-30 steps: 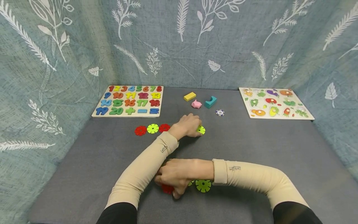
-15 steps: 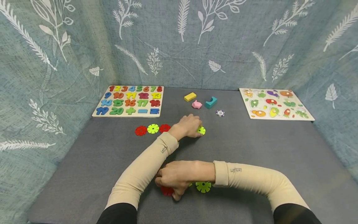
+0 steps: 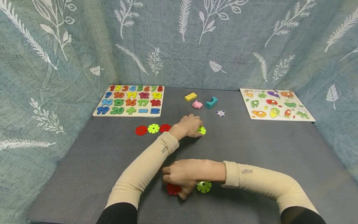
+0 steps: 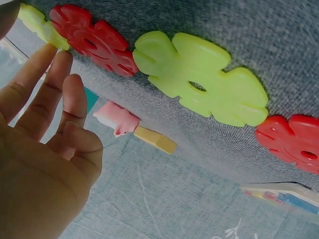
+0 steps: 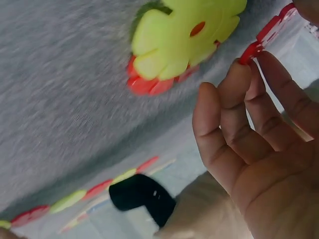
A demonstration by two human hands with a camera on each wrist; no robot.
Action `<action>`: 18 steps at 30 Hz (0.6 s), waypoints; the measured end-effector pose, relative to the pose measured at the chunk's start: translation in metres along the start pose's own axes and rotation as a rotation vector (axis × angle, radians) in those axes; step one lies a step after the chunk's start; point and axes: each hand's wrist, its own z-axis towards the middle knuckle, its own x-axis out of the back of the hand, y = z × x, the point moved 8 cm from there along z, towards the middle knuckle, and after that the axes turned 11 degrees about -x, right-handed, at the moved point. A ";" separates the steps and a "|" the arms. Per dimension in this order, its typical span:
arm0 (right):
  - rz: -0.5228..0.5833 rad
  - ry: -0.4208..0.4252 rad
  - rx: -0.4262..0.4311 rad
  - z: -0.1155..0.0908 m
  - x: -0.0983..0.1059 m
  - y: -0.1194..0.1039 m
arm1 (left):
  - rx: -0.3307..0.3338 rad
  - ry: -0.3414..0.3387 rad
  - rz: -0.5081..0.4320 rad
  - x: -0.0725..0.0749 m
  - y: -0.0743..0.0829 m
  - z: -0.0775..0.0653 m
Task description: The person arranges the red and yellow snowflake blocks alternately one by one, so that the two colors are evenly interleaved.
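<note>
A row of slotted, flower-shaped plastic discs in red and yellow-green lies across the table, with a red disc [image 3: 141, 130] at its left end. At the right end, my left hand [image 3: 188, 126] pinches a yellow-green disc [image 3: 201, 130] by its edges; my hand and forearm hide discs in the middle in the head view. Nearer my body, the thumb and fingertips of my right hand [image 3: 184, 175] hold a red disc [image 3: 174, 189], seen almost edge-on in the right wrist view. Beside that hand, another yellow-green disc [image 5: 192, 35] lies overlapping a red disc [image 5: 149, 85].
A number puzzle board [image 3: 130, 101] lies at the back left, a vegetable puzzle board [image 3: 277, 104] at the back right. Between them are a yellow block [image 3: 190, 97], a pink pig [image 3: 197, 104], a teal arch block [image 3: 211, 102] and a poker chip [image 3: 220, 113]. Patterned cloth hangs behind.
My right hand has shifted a little to the right with the red disc in its grip. The left hand stays in place at the end of the row.
</note>
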 end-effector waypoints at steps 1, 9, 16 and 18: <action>-0.001 0.006 -0.008 -0.003 0.000 0.003 | 0.002 0.000 -0.001 0.000 0.000 0.000; 0.116 0.034 -0.130 -0.029 -0.002 0.034 | 0.014 -0.005 0.004 0.000 0.001 0.000; 0.254 0.039 -0.252 -0.052 -0.005 0.065 | 0.021 -0.010 0.010 0.000 0.002 0.000; 0.288 0.046 -0.279 -0.058 -0.007 0.074 | 0.023 -0.014 0.007 0.000 0.002 0.000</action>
